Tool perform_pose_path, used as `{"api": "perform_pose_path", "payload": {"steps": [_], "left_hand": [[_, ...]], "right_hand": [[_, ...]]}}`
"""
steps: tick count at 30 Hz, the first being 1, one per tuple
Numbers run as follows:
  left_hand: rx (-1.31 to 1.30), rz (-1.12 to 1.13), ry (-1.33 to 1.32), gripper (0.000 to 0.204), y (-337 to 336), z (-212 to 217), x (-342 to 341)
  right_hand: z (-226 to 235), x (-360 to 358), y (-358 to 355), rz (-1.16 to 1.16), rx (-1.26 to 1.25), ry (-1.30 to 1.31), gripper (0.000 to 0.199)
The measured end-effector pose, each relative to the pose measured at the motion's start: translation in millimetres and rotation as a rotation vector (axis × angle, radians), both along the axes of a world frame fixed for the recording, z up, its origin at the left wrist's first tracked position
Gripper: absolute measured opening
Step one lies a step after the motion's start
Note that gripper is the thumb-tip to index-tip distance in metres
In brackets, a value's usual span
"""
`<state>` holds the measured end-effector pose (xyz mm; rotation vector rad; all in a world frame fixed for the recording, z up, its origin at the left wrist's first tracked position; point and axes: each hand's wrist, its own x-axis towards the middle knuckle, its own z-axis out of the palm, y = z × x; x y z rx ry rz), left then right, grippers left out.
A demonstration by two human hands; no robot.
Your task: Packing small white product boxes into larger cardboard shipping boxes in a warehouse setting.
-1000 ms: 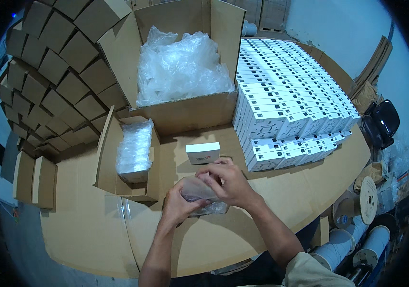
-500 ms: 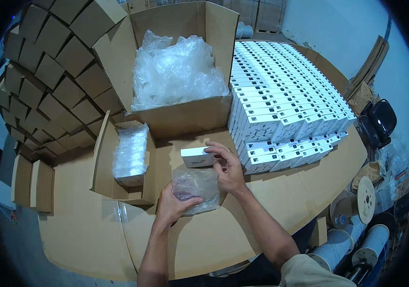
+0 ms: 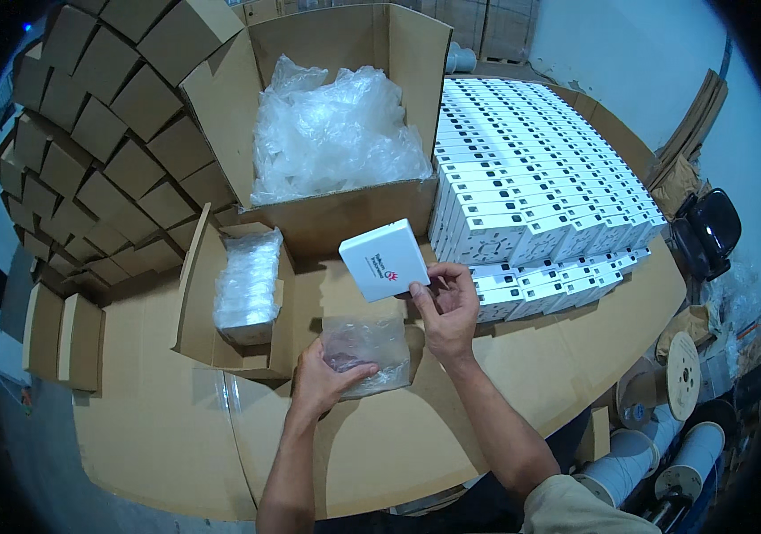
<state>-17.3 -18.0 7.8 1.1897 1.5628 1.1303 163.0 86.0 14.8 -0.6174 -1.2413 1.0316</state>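
Note:
My right hand (image 3: 450, 311) pinches a flat white box (image 3: 387, 261) by its lower right corner, its broad printed face turned toward me. Just below it, my left hand (image 3: 327, 378) grips a clear plastic bag (image 3: 367, 343) by its left side, thumb on top, with the bag's mouth toward the box. The bag looks to have nothing inside. Left of the hands stands an open carton (image 3: 192, 303) that holds a row of bagged white boxes (image 3: 248, 280).
A large open carton (image 3: 336, 209) full of clear bags (image 3: 336, 133) stands behind. Stacked white boxes (image 3: 532, 178) fill the right side of the cardboard-covered table (image 3: 162, 427). Brown cartons (image 3: 122, 151) are piled at the left; cable spools (image 3: 683, 374) and a black chair (image 3: 708, 230) are at the right.
My right hand has tilted the white box up, so its broad face now shows instead of its narrow side. My left hand and the bag have barely moved.

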Motion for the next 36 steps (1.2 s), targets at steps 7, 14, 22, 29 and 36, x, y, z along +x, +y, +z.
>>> {"api": "perform_pose_path", "payload": {"steps": [7, 14, 22, 29, 36], "left_hand": [[0.016, 0.006, -0.036, 0.061, -0.9, 8.5, 1.3], [0.041, 0.029, -0.057, 0.057, 0.9, 6.3, 1.9], [-0.004, 0.051, -0.035, 0.055, 1.0, 1.9, 0.2], [-0.019, 0.061, -0.011, 0.06, 0.1, 6.5, 2.6], [0.018, 0.037, -0.073, 0.056, 0.2, 6.7, 3.2]], "right_hand": [[3.4, 3.9, -5.0, 0.108, -0.104, 0.063, 0.028], [4.4, 6.7, -4.8, 0.1, -0.076, 0.011, 0.021], [-0.7, 10.2, -3.0, 0.174, -0.156, -0.033, 0.016], [-2.9, 10.2, -2.7, 0.219, -0.12, -0.077, 0.019], [-7.3, 7.1, -3.0, 0.248, -0.214, -0.116, 0.02]]}}
